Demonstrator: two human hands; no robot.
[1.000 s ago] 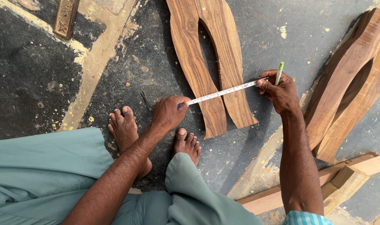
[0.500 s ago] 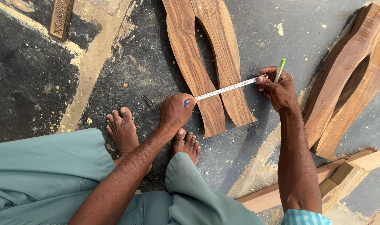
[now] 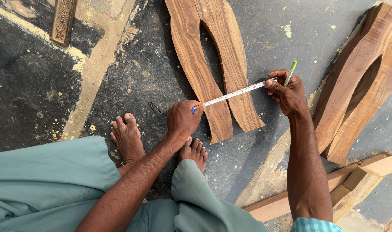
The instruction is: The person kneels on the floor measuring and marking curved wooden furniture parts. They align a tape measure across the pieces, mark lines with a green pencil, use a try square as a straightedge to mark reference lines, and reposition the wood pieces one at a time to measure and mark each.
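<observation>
Tape measure (image 3: 236,93) stretched crosswise over the lengthwise curved boards (image 3: 213,64).

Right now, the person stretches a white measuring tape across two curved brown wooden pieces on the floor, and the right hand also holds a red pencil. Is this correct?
Not quite: the pencil in the right hand is green, not red, as the head view shows. The white measuring tape does span the two curved brown wooden pieces, with the left hand pinning its other end.

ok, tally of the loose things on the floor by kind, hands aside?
Curved wooden pieces: 4, two under the tape measure at and, two stacked at right
Carved wooden block: 1
Straight timber lengths: 2
Tape measure: 1
Green pencil: 1
Total: 9
</observation>
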